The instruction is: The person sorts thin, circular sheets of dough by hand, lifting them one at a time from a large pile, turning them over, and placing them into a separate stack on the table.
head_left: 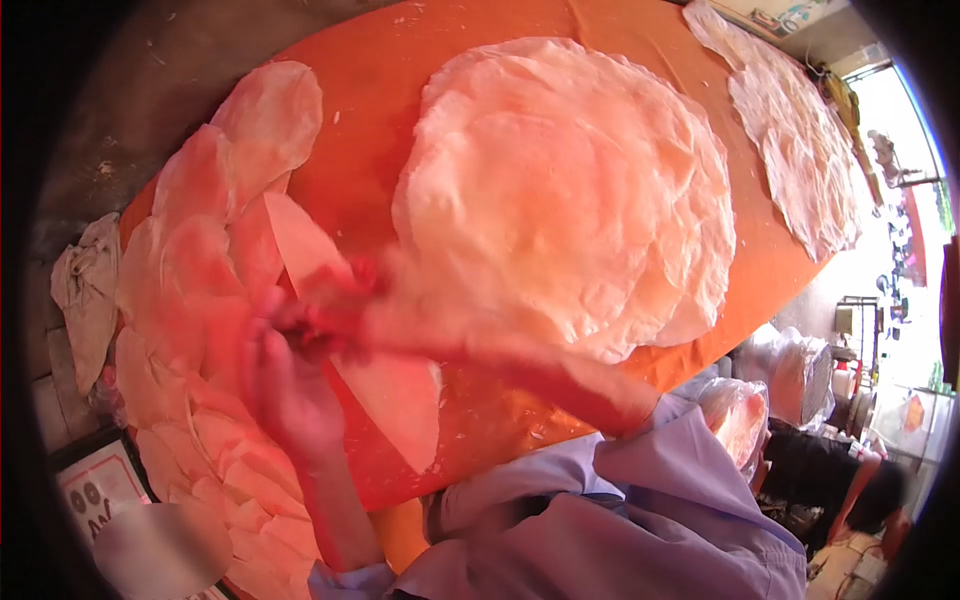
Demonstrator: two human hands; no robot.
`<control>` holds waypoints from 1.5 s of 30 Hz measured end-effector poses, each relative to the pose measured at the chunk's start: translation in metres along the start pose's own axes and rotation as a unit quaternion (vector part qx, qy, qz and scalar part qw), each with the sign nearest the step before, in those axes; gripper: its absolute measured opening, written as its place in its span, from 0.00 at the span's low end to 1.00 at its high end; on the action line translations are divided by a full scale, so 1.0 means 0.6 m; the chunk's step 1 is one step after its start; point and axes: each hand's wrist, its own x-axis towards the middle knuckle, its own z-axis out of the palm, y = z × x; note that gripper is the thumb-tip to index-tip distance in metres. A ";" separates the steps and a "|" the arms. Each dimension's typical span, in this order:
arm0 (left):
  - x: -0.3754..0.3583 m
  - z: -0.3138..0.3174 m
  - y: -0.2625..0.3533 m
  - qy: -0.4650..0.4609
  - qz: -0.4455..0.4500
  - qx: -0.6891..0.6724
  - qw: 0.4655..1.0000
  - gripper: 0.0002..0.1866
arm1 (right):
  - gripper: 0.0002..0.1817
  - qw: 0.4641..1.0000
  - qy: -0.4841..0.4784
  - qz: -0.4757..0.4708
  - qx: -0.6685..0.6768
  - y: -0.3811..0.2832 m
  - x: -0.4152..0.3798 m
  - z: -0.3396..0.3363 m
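My left hand [288, 385] reaches in from the bottom left, its fingers apart and slightly cupped. My right hand [338, 312] crosses over from the right and meets it, its fingers smeared by motion. A dark patch between the two hands is too blurred to make out. Beneath them lies a thin pale flatbread sheet [395, 415] with a straight edge, seemingly folded, on the orange-covered table [360, 170]. Left of my hands, many thin round flatbread sheets [200, 270] overlap in a long row. A large stack of round flatbreads [570, 190] sits to the right.
More thin sheets [795, 140] spread along the table's far right edge. A cloth [88, 295] hangs at the left. Plastic-wrapped bundles [790, 370] stand off the right side, near another person in dark clothing [825, 475]. A framed picture [100, 490] is at lower left.
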 end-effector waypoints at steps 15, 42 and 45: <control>0.061 -0.178 -0.170 0.021 0.000 0.500 0.866 0.20 | 0.23 0.913 0.398 0.035 -0.075 0.151 -0.032 -0.506; 0.043 -0.178 -0.085 -0.202 0.191 0.682 0.676 0.16 | 0.27 0.883 0.140 0.266 0.360 0.191 0.041 -0.023; -0.089 -0.160 -0.109 -0.257 0.138 0.642 0.709 0.16 | 0.24 0.910 0.162 0.214 0.315 0.210 0.043 0.003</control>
